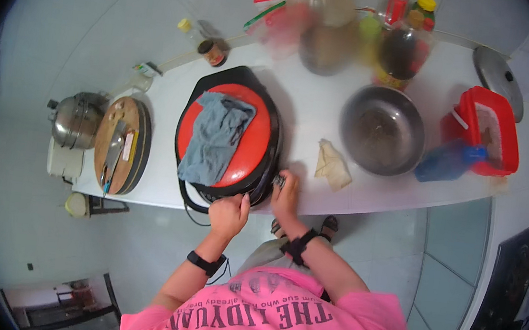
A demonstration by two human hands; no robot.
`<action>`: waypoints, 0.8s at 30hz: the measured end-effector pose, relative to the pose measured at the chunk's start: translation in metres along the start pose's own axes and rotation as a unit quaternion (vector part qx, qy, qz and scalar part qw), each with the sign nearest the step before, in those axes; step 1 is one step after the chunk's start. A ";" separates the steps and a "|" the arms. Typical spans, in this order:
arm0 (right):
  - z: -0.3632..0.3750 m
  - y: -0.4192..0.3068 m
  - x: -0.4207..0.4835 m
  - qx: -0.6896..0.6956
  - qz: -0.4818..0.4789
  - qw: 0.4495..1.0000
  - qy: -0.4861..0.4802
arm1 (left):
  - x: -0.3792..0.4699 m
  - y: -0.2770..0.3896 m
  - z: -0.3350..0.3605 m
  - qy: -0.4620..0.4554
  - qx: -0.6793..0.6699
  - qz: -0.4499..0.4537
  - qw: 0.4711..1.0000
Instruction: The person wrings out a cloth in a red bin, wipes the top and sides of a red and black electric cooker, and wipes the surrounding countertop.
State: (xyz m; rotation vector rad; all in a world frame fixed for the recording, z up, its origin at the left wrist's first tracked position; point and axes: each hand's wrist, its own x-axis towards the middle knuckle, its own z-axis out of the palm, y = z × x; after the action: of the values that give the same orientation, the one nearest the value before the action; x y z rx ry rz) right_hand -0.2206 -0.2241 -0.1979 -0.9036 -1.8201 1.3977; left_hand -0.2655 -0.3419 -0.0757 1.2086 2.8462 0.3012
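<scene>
A round electric baking pan [256,120] with a red lid and black rim stands on the white counter. Across its lid lies a crumpled blue-grey cloth [216,135]. My left hand [228,213] is curled at the pan's front rim, thumb upward; what its fingers close on is hidden. Close by the pan's right front side, my right hand [286,198] pinches a small dark object [279,181], too small to identify. A black looped handle [187,195] sticks out at the pan's front left.
Left of the pan are a round wooden chopping board [106,147] bearing a cleaver [113,148], and a steel pot [76,121]. To the right are a pale cloth [333,167], a metal basin [382,129], a blue bottle [443,161] and a red bin [471,115]. Bottles line the wall.
</scene>
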 end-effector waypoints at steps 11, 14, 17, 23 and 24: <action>-0.114 -0.043 0.108 -0.108 -0.128 0.985 0.046 | -0.003 -0.008 0.006 0.027 0.029 -0.002 0.999; -0.170 -0.034 0.154 -0.231 -0.055 0.971 0.008 | -0.002 -0.002 -0.001 0.036 -0.025 -0.011 0.999; -0.139 -0.064 0.154 -0.340 -0.129 0.930 0.050 | -0.007 -0.009 0.001 0.034 -0.036 -0.027 0.998; 0.018 -0.158 0.118 -0.195 -0.264 0.889 -0.320 | -0.010 -0.014 -0.003 0.070 -0.072 0.064 0.993; 0.038 -0.164 0.115 -0.251 -0.248 0.883 -0.310 | -0.012 -0.017 0.002 0.065 -0.085 0.071 0.992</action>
State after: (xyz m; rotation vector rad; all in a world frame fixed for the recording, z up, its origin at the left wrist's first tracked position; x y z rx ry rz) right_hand -0.3359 -0.1787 -0.0353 -0.1459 -2.7366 0.9411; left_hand -0.2688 -0.3615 -0.0815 1.4073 2.7733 0.6372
